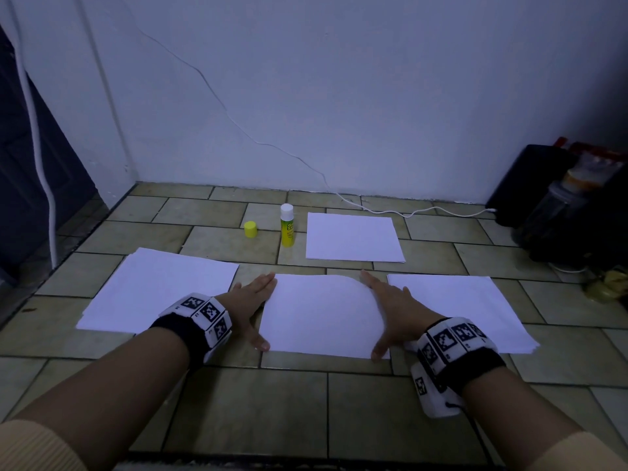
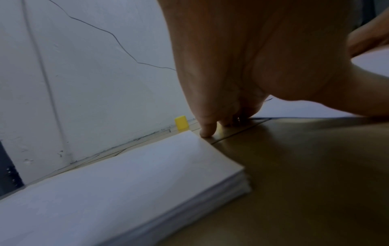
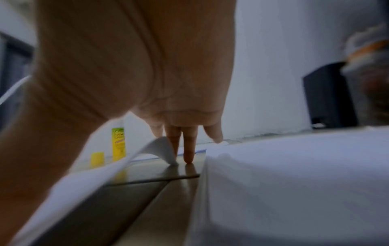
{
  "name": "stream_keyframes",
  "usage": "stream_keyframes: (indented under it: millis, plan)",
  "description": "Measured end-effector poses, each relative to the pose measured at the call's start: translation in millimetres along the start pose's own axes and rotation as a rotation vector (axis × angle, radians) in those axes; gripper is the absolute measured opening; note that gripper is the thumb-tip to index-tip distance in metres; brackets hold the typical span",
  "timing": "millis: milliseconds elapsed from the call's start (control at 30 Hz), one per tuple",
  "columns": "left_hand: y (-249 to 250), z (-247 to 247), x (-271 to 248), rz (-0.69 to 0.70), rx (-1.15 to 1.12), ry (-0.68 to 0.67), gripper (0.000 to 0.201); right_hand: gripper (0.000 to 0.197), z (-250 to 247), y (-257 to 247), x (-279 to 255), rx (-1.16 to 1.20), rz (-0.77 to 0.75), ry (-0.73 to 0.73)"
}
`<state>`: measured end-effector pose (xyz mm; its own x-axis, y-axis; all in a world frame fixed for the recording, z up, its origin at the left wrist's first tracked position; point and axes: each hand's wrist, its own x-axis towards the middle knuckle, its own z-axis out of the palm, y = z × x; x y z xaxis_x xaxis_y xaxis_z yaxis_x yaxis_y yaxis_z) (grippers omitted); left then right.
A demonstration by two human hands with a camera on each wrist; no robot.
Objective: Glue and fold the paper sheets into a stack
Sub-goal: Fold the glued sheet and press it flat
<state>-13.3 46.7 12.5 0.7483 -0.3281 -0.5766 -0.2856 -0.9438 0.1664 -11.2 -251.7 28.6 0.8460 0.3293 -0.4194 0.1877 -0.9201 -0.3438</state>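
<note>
The middle sheet [image 1: 323, 314] lay on the tiled floor [image 1: 356, 413] between the left paper stack [image 1: 149, 290] and the right paper stack [image 1: 469, 311]. The left hand [image 1: 249, 302] and right hand [image 1: 390, 304] flanked it, each grip released, fingers straight, edging its sides. Its far right corner [image 3: 166, 149] curled upward. The glue stick [image 1: 287, 226] stood uncapped beside its yellow cap [image 1: 250, 229].

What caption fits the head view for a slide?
Both hands, left hand and right hand, flank the middle sheet on the tiled floor; uncapped glue stick stands behind.
</note>
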Motion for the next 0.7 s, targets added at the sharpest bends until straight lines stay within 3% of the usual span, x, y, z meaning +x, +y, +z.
stream_keyframes:
  millis: [100,233,400,500,600,700]
  plan:
    - [-1,2,1,0.002,-0.008,-0.001,0.129,0.140,2,8,-5,0.309,-0.075,0.039]
    - [-3,7,5,0.000,-0.032,-0.002,0.129,0.121,9,13,-10,0.670,-0.091,0.233]
    - [-1,6,5,-0.009,-0.034,-0.017,0.128,0.068,20,13,-11,0.662,-0.036,0.370]
    - [-1,5,3,-0.018,-0.046,-0.027,0.128,0.039,25,12,-7,0.764,-0.027,0.336]
    - [0,6,3,-0.029,-0.041,-0.042,0.127,0.031,30,13,-4,0.742,-0.019,0.288]
    - [3,9,5,-0.067,-0.024,-0.028,0.123,0.032,26,19,-2,0.788,0.001,0.365]
